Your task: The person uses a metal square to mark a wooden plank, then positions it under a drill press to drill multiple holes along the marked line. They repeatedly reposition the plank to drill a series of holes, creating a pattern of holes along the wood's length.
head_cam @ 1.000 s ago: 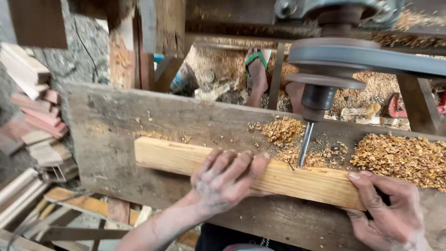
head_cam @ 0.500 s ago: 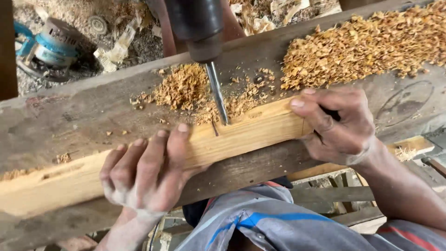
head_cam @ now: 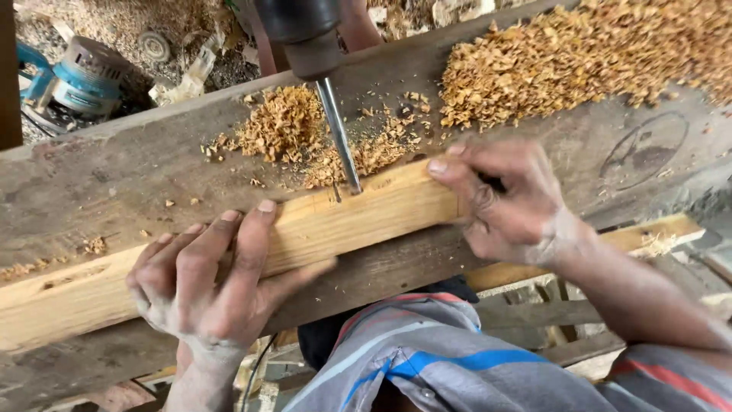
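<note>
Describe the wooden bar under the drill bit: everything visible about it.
The bar is pale, squared, planed-looking wood, lying slanted across a grey worn bench plank. The left hand presses flat on it; the right hand grips its right end. The drill bit meets its top face beside a small cut. Shavings lie behind it.

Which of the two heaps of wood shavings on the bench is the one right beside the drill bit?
The smaller heap of shavings, just left of the drill bit. The bigger heap lies apart toward the upper right, beyond the right hand.
</note>
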